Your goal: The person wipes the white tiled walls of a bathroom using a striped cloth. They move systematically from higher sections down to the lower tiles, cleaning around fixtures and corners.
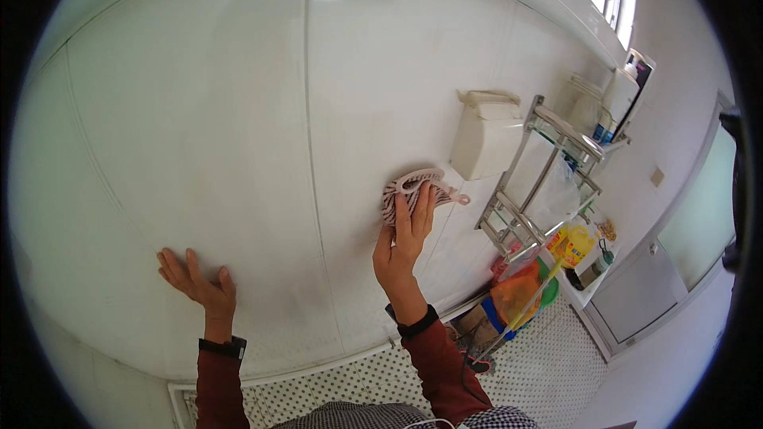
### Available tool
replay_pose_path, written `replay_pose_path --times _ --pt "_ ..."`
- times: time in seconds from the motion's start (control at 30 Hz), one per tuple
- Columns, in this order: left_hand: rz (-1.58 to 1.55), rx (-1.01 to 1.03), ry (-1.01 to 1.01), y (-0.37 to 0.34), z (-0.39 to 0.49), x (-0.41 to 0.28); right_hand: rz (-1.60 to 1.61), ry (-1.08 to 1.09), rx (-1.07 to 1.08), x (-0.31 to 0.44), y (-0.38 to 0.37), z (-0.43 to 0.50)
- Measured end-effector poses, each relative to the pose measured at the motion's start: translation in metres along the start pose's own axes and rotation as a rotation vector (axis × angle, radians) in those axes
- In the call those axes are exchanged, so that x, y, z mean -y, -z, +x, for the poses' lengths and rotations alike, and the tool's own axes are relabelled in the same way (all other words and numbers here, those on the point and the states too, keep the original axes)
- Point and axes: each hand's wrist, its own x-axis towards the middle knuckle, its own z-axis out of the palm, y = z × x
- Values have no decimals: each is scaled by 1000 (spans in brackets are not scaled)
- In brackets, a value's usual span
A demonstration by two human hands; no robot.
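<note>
My right hand (407, 237) presses a striped pink and dark cloth (411, 190) with a light border and a small loop against the white tiled wall (238, 131). The cloth lies just left of and below a white wall-mounted box (487, 137). My left hand (202, 286) rests on the same wall further left and lower, fingers spread, with nothing in it. Both wrists have dark bands over red sleeves.
A metal and glass rack (530, 202) with bottles juts from the wall at right. Below it stand a white basin (587, 292) with a yellow bottle (578, 245), an orange bag (518, 295) and a yellow-handled pole (524, 310). A door (667, 250) is at far right.
</note>
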Motion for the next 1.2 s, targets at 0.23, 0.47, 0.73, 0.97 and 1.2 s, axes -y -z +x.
replay_pose_path --times 0.23,0.47,0.73,0.97,1.2 --pt "-5 0 28 1 -4 0 -55 25 239 17 -3 -149" --pt "-19 -15 21 1 -3 0 58 -26 156 47 -4 -92" --pt "-27 -25 50 -1 -8 1 75 95 89 88 -36 -10" --pt "-103 74 104 16 -3 0 184 36 509 99 -22 -165" --pt "-512 498 415 109 -125 -9 138 130 297 134 -47 -44"
